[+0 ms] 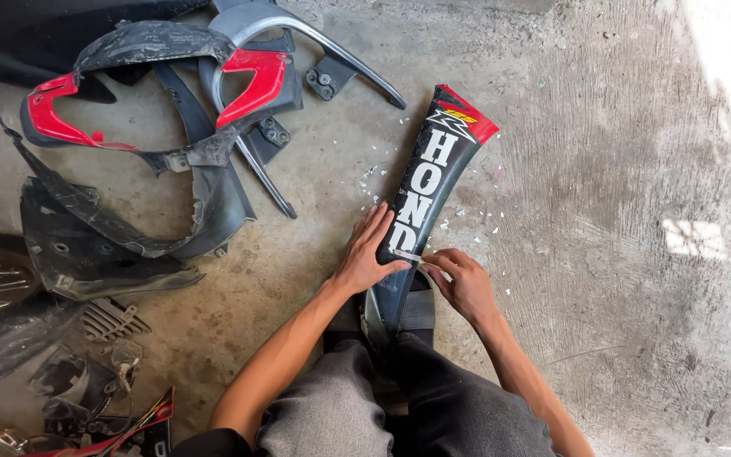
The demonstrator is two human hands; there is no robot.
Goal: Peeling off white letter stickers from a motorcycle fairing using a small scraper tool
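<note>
Concrete floor (602, 254) around fairing panel (420, 203)

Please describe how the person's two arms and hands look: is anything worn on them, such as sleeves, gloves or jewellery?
Both forearms are bare from elbow to wrist; no sleeve reaches into view. The left hand and the right hand wear no gloves, and no watch, bracelet or ring shows. The arms are slim. Below them, grey trousers cover the knees.

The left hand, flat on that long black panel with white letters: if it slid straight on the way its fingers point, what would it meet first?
Probably more of the same long black plastic panel: the left hand points up along it, toward its red tip.
</note>
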